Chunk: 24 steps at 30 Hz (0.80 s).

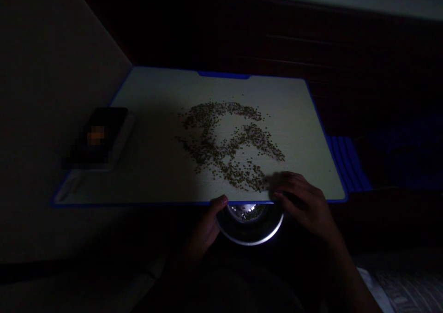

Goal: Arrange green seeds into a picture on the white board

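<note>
Small brown grains [224,142] lie scattered over a pale blue-edged tray table [155,165]. A shiny metal bowl [249,232] with some grains in it sits just under the table's near edge. My left hand [206,230] is wrapped round the bowl's left rim, thumb on top. My right hand [301,200] rests on the table's near edge, its curled fingers blurred against the nearest grains right above the bowl.
A dark phone [98,137] lies on the table's left side. Blue ribbed plastic [346,160] shows past the right edge. The room is very dark; a pale wall is at left and patterned cloth [398,290] at bottom right.
</note>
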Available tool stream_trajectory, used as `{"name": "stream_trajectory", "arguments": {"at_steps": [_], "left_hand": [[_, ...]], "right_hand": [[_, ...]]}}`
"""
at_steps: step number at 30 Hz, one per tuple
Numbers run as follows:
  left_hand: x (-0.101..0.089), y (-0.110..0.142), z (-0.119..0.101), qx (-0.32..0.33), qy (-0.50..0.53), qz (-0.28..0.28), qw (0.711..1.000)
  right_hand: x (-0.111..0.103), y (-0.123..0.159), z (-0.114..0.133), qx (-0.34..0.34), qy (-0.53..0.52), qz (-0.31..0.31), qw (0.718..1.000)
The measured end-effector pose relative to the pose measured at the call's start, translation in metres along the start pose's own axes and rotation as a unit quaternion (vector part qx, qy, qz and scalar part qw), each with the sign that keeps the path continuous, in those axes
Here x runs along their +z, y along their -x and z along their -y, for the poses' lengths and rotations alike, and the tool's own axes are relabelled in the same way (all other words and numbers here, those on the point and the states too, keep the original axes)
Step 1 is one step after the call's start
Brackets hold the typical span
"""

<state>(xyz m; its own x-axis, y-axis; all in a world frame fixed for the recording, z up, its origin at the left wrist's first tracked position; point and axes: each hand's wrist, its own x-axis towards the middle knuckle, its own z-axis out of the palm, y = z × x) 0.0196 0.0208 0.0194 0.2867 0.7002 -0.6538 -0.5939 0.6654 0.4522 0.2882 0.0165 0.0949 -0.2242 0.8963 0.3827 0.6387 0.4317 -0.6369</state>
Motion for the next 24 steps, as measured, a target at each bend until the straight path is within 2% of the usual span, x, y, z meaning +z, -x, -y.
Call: {"name": "stream_trajectory", "arguments": {"at_steps": [3, 8, 14, 24], "left_hand": [[-0.0018, -0.0004, 0.0016, 0.014, -0.007, -0.01, 1.0], [-0.0001, -0.0001, -0.0002, 0.003, -0.021, 0.017, 1.0], [-0.0012, 0.0022, -0.0023, -0.001, -0.041, -0.001, 0.999], [0.0067, 0.005, -0.0037, -0.002, -0.015, -0.014, 1.0]], "right_hand": [[-0.0006, -0.0002, -0.0002, -0.009, 0.0, 0.008, 1.0], [-0.0009, -0.0005, -0.0012, -0.017, 0.006, 0.024, 1.0], [-0.0013, 0.0016, -0.002, -0.017, -0.001, 0.026, 1.0], [-0.0021, 0.0029, -0.0012, -0.012, 0.003, 0.039, 0.999]]}}
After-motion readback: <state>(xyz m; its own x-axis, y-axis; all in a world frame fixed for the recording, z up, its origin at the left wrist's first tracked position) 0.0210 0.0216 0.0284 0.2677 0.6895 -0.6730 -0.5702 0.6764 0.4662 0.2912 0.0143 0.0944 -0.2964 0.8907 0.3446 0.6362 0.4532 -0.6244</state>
